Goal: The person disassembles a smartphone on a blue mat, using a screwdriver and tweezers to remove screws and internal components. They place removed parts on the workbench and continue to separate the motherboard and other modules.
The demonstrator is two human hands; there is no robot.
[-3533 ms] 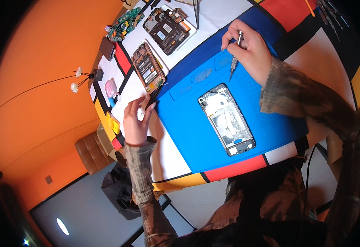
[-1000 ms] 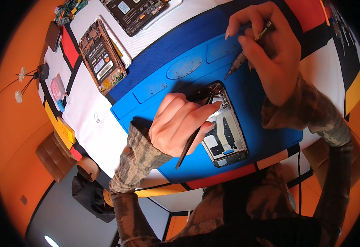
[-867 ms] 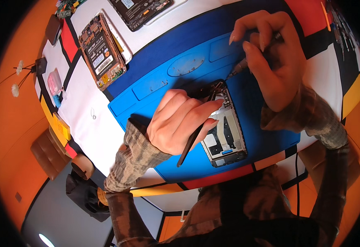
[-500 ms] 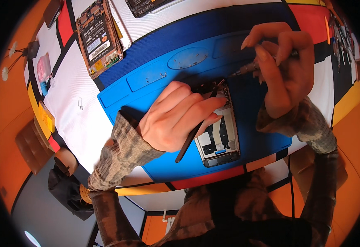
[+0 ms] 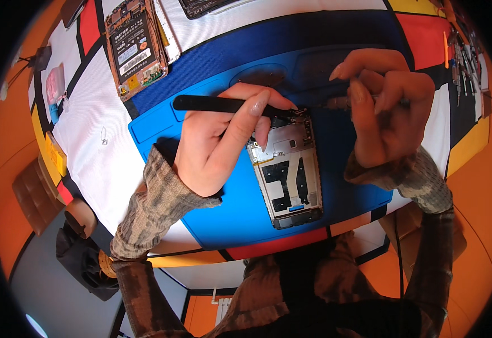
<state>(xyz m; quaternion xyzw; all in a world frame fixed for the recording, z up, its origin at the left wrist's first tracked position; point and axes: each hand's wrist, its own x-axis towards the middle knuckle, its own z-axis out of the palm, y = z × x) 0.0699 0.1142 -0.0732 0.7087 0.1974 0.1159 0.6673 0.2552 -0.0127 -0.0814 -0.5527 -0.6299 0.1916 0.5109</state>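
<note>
An opened phone body point(image 5: 280, 169) with a bare metal frame lies on the blue work mat point(image 5: 223, 219). My left hand point(image 5: 203, 149) is closed round black tweezers point(image 5: 209, 103), whose rear end points left. Their tips reach the dark upper end of the phone; whether they pinch anything is too small to tell. To the right of the phone, my right hand point(image 5: 395, 112) is raised with curled fingers. It grips a screwdriver point(image 5: 337, 102) whose shaft points left toward the phone's top and is dim in shadow.
At the upper left lies another opened phone with a black battery point(image 5: 136, 42). Part of a third device point(image 5: 206, 4) shows at the top edge. Several slim tools point(image 5: 464, 67) lie at the far right. A pink bag point(image 5: 55, 84) and a yellow box point(image 5: 55, 155) are on the left.
My left hand has turned over, swinging the tweezers' rear end from below the hand to its upper left. More of the phone's middle shows. The right hand is slightly lower, still holding the screwdriver.
</note>
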